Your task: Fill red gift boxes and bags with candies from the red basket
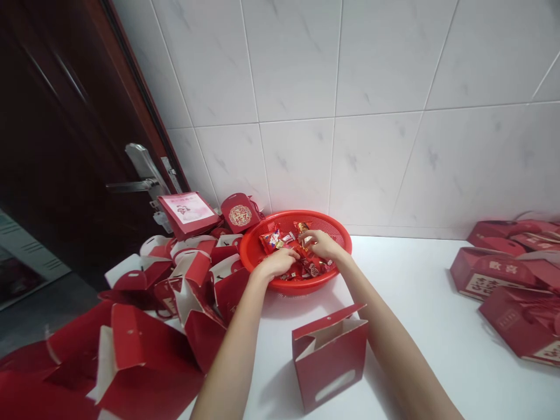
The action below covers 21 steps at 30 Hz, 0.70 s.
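Observation:
Both hands are inside a round red plastic basket (250,249) that holds wrapped candies (311,267) in red and multicoloured wrappers. My left hand (280,262) is over the basket's left middle, its fingers curled down among the candies; what they hold, if anything, is hidden. To its right, my right hand (322,244) has bent fingers, somewhat apart, just over the candies near a gold-and-red packet (301,227). In front of the basket, between my forearms, a red paper gift box (332,364) stands upright with its top open.
Several open red boxes (144,361) crowd the left side. A box with a pink label (190,209) and one with a gold emblem (240,214) lie behind them. Closed red boxes (494,274) sit at the right of the white table (420,303). A tiled wall (371,169) rises behind.

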### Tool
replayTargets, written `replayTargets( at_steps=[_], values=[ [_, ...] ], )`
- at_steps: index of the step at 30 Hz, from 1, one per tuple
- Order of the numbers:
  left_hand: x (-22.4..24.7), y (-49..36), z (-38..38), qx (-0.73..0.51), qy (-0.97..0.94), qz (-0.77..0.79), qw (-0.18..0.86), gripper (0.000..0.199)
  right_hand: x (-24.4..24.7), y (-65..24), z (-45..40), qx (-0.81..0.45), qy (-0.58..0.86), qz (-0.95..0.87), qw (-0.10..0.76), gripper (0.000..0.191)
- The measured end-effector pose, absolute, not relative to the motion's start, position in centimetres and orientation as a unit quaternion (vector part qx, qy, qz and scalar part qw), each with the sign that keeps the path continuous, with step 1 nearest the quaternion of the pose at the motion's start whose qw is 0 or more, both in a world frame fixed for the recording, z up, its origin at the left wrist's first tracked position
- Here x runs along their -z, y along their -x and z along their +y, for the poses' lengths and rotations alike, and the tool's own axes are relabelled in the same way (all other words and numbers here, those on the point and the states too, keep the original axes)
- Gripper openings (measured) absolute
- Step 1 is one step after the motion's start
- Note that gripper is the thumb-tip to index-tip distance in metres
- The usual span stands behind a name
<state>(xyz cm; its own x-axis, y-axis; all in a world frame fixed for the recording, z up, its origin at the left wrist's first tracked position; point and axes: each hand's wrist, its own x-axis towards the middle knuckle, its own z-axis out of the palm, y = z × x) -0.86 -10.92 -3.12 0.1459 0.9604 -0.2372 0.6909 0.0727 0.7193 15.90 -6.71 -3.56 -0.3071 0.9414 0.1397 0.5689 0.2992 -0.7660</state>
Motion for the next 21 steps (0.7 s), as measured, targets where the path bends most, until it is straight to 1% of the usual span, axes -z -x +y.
replayTargets(
  at_steps=[3,5,7,9,11,13,15,19,21],
  values=[
    [3.2,1.1,-10.8,-0.122,-0.681,0.609,0.387,0.035,3.8,-15.9,-6.5,-0.299,0.496,-0.750,0.321,0.054],
    [2.9,1.1,-10.8,-0.053,-0.727,0.574,0.373,0.032,3.9,-15.8,-6.4,-0.294,0.496,-0.746,0.333,0.050],
    [2.5,1.0,-10.6,0.030,-0.766,0.546,0.340,0.034,3.9,-15.8,-6.4,-0.291,0.498,-0.741,0.344,0.047],
    [2.3,0.7,-10.4,0.083,-0.778,0.541,0.309,0.038,3.9,-15.8,-6.5,-0.289,0.501,-0.735,0.355,0.047],
    [2.4,0.3,-10.0,0.075,-0.779,0.546,0.299,0.043,3.7,-15.8,-6.7,-0.288,0.502,-0.728,0.367,0.045],
    [2.7,0.0,-9.8,0.029,-0.782,0.546,0.299,0.046,3.5,-15.8,-6.9,-0.290,0.501,-0.722,0.379,0.044],
    [3.1,-0.2,-9.6,-0.007,-0.783,0.545,0.298,0.042,3.4,-15.7,-6.9,-0.294,0.499,-0.714,0.393,0.041],
    [3.1,-0.1,-10.0,-0.026,-0.794,0.528,0.300,0.029,3.3,-15.7,-6.8,-0.309,0.491,-0.694,0.427,0.036],
    [2.8,-0.1,-10.5,-0.055,-0.788,0.515,0.334,0.026,3.4,-15.7,-6.6,-0.321,0.487,-0.681,0.443,0.037]
  ],
)
